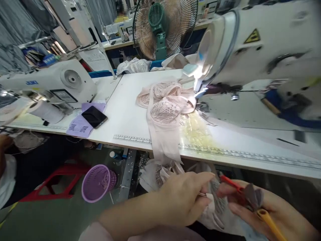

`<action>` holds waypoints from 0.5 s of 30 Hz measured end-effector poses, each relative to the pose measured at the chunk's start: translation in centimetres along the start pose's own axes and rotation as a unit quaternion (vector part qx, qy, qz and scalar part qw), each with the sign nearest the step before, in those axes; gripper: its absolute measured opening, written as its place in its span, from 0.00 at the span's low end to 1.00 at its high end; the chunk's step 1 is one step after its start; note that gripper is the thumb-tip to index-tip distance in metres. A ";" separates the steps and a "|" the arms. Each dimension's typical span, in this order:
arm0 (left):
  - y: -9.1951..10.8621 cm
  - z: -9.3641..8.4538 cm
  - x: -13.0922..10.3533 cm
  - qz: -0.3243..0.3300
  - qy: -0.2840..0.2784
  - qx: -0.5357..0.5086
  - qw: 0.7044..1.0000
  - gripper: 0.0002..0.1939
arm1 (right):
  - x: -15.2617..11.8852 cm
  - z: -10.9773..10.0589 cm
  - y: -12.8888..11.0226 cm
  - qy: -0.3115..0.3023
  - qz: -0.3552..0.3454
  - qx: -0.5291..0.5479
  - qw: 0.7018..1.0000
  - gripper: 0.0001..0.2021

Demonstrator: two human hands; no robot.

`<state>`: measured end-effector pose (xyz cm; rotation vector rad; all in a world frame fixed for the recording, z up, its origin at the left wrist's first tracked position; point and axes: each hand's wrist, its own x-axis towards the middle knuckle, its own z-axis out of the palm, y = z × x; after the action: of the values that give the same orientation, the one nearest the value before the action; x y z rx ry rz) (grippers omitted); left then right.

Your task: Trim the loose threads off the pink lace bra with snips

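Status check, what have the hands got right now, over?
Left hand pinching pale lace fabric. Right hand under it, holding red-and-yellow snips. Pink garment pile drapes off the table edge.

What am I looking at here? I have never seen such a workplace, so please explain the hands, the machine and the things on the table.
The one picture comes from a camera on the person's head, looking down. The left hand pinches pale pink lace fabric below the table edge. The right hand holds a small red and yellow tool, maybe thread snips. On the white table lie pink lace garments, a black phone on purple paper slips, and a white sewing machine with its lamp on. Behind stands a green fan.
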<state>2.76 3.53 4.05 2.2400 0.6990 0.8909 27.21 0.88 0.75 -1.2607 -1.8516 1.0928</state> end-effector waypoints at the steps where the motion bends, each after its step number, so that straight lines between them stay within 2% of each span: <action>1: 0.1 0.3 0.4 0.000 -0.008 0.006 1.000 0.26 | 0.5 -0.2 -1.1 0.001 -0.010 0.013 1.000 0.07; 4: 0.4 0.8 1.2 -0.004 -0.034 -0.005 0.999 0.25 | 1.9 -0.2 -3.8 -0.038 -0.014 0.017 0.999 0.06; 7: 0.6 1.1 1.6 -0.015 -0.046 -0.032 0.998 0.24 | 2.3 0.3 -4.8 -0.045 -0.014 0.009 0.999 0.09; 12: 0.2 1.9 1.0 -0.095 -0.020 -0.036 0.995 0.21 | 1.2 1.6 -3.3 0.036 0.005 0.039 0.999 0.12; 15: -0.2 2.6 0.6 -0.139 -0.004 -0.047 0.989 0.12 | 0.5 2.5 -2.3 0.074 0.021 0.074 0.994 0.11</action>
<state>5.00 3.19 2.61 2.0004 0.9207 0.7598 23.94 0.18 1.67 -1.2646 -1.6110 1.1054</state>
